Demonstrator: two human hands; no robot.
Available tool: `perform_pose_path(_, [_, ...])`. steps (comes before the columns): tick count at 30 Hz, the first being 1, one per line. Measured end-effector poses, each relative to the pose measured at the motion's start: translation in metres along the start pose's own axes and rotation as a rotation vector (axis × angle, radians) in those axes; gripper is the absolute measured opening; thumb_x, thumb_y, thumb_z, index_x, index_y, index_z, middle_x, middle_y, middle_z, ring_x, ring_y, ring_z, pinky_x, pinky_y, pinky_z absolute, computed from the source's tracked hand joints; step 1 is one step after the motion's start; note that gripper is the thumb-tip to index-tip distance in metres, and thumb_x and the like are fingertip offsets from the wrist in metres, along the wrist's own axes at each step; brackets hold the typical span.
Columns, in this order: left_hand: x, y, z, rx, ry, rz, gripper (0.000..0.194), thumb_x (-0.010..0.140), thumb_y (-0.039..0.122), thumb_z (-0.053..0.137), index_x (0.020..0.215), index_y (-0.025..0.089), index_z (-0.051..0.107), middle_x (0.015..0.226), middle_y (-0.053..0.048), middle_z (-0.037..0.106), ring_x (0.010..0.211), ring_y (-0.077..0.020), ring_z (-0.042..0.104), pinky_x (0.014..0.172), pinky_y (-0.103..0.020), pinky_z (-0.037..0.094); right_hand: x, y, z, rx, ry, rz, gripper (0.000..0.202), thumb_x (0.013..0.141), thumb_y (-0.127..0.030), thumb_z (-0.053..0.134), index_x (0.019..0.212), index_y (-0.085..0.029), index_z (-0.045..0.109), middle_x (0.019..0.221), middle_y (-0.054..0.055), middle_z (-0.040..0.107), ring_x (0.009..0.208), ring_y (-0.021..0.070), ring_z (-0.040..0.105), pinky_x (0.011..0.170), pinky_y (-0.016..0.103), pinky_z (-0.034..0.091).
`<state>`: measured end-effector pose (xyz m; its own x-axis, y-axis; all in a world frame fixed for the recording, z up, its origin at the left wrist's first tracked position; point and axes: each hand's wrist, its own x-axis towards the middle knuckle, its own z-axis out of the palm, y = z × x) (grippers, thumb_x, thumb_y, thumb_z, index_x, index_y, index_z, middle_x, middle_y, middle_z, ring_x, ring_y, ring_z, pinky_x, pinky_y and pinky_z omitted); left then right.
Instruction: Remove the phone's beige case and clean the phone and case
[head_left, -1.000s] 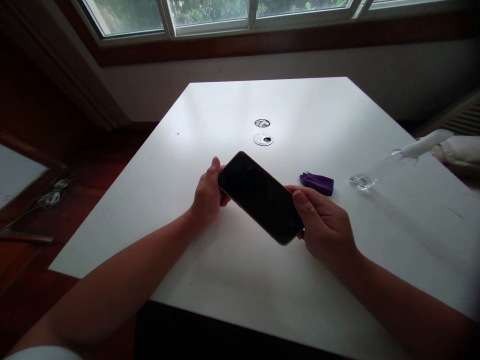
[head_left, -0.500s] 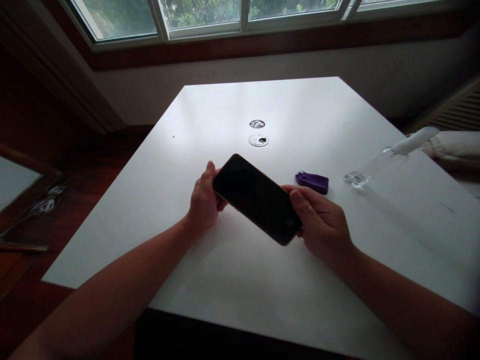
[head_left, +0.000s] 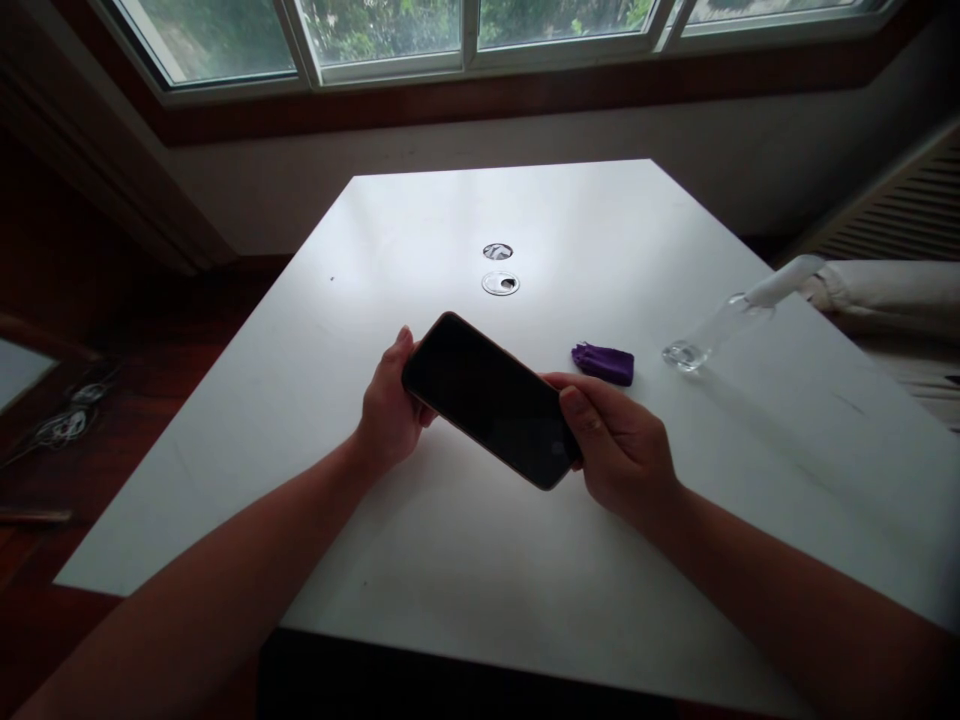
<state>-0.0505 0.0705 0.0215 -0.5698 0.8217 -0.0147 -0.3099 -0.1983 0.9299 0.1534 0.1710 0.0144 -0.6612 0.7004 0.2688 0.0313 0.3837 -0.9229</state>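
Note:
A smartphone (head_left: 491, 400) with a dark screen is held tilted above the white table, its screen facing me. My left hand (head_left: 390, 405) grips the far left end, thumb along the edge and fingers behind. My right hand (head_left: 619, 440) is closed on the near right end, with its thumb at the front edge and fingers partly hidden underneath. Just beyond my right hand lies a folded purple cloth (head_left: 604, 364). To the right of that cloth stands a clear glass bottle (head_left: 709, 335) with a whitish upper part.
The white table (head_left: 420, 230) has a round cable grommet (head_left: 500, 284) and a second round opening (head_left: 498, 252) behind it. A window (head_left: 390, 35) is beyond the table. White cables (head_left: 64, 425) lie on the floor at left. Pale fabric (head_left: 885, 285) is at the right edge.
The whole view has shifted slightly, so the table, hands and phone appear a little further left. Both hands keep the same grip on the smartphone.

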Motion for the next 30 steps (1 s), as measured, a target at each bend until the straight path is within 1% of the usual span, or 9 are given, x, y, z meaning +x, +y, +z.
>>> perform_pose_path(2, [0.0, 0.001, -0.001, 0.016, -0.012, 0.006, 0.058, 0.094, 0.062, 0.047, 0.053, 0.021, 0.043, 0.041, 0.005, 0.035, 0.032, -0.0077, 0.036, 0.032, -0.021, 0.025, 0.0, 0.001, -0.001, -0.01, 0.003, -0.013, 0.034, 0.1, -0.049, 0.054, 0.115, -0.025, 0.073, 0.078, 0.004, 0.072, 0.063, 0.0192, 0.065, 0.047, 0.029, 0.048])
perform_pose_path(4, [0.002, 0.002, -0.003, 0.055, -0.039, 0.016, 0.057, 0.092, 0.063, 0.05, 0.054, 0.021, 0.048, 0.042, 0.003, 0.04, 0.034, -0.0094, 0.041, 0.032, -0.022, 0.028, 0.001, 0.002, -0.001, -0.027, 0.014, -0.029, 0.033, 0.101, -0.048, 0.054, 0.114, -0.025, 0.074, 0.082, 0.004, 0.073, 0.065, 0.0199, 0.066, 0.053, 0.031, 0.051])
perform_pose_path(8, [0.007, 0.001, -0.009, 0.182, -0.06, 0.123, 0.049, 0.09, 0.06, 0.056, 0.06, 0.021, 0.058, 0.047, 0.001, 0.053, 0.042, -0.0127, 0.051, 0.039, -0.025, 0.039, 0.002, 0.005, -0.002, -0.058, 0.066, -0.1, 0.03, 0.101, -0.045, 0.055, 0.114, -0.026, 0.075, 0.096, 0.006, 0.077, 0.08, 0.0225, 0.07, 0.067, 0.034, 0.054])
perform_pose_path(10, [0.008, 0.0, -0.011, 0.216, -0.043, 0.172, 0.048, 0.09, 0.057, 0.057, 0.06, 0.021, 0.058, 0.048, 0.001, 0.053, 0.043, -0.0125, 0.051, 0.041, -0.025, 0.039, 0.003, 0.007, -0.002, -0.053, 0.074, -0.121, 0.028, 0.101, -0.043, 0.056, 0.114, -0.027, 0.075, 0.101, 0.006, 0.077, 0.086, 0.023, 0.07, 0.071, 0.033, 0.055])
perform_pose_path(12, [0.008, -0.001, -0.012, 0.224, -0.036, 0.177, 0.051, 0.092, 0.057, 0.057, 0.057, 0.021, 0.056, 0.046, 0.001, 0.052, 0.042, -0.0122, 0.05, 0.041, -0.025, 0.038, 0.002, 0.009, -0.001, -0.041, 0.062, -0.127, 0.027, 0.101, -0.041, 0.056, 0.114, -0.027, 0.075, 0.102, 0.005, 0.077, 0.086, 0.022, 0.07, 0.071, 0.032, 0.054])
perform_pose_path(16, [0.004, -0.001, -0.011, 0.218, -0.06, 0.156, 0.059, 0.093, 0.063, 0.055, 0.052, 0.02, 0.055, 0.042, 0.001, 0.05, 0.038, -0.0116, 0.048, 0.038, -0.025, 0.035, 0.002, 0.009, -0.001, -0.013, 0.06, -0.132, 0.025, 0.101, -0.038, 0.056, 0.113, -0.025, 0.075, 0.098, 0.004, 0.077, 0.083, 0.0198, 0.069, 0.068, 0.03, 0.052])
perform_pose_path(20, [0.002, 0.0, -0.011, 0.242, -0.076, 0.118, 0.065, 0.089, 0.072, 0.055, 0.051, 0.019, 0.056, 0.04, 0.0, 0.049, 0.035, -0.0112, 0.048, 0.035, -0.024, 0.034, 0.004, 0.008, -0.001, -0.01, 0.097, -0.096, 0.026, 0.1, -0.041, 0.058, 0.105, -0.023, 0.076, 0.091, 0.004, 0.076, 0.078, 0.0198, 0.068, 0.065, 0.03, 0.051])
perform_pose_path(25, [0.001, 0.001, -0.009, 0.231, -0.056, -0.01, 0.061, 0.085, 0.07, 0.062, 0.052, 0.019, 0.055, 0.039, 0.001, 0.048, 0.032, -0.0106, 0.047, 0.031, -0.021, 0.032, 0.008, 0.008, -0.001, -0.025, 0.143, -0.045, 0.027, 0.098, -0.042, 0.058, 0.093, -0.022, 0.076, 0.084, 0.003, 0.073, 0.076, 0.0194, 0.066, 0.065, 0.03, 0.051])
perform_pose_path(30, [0.001, 0.001, -0.007, 0.17, -0.056, -0.065, 0.057, 0.084, 0.066, 0.064, 0.053, 0.02, 0.055, 0.039, 0.002, 0.046, 0.032, -0.0102, 0.045, 0.03, -0.022, 0.03, 0.009, 0.008, -0.002, 0.004, 0.121, -0.036, 0.025, 0.099, -0.039, 0.059, 0.093, -0.021, 0.075, 0.09, 0.003, 0.075, 0.08, 0.0192, 0.068, 0.068, 0.029, 0.051])
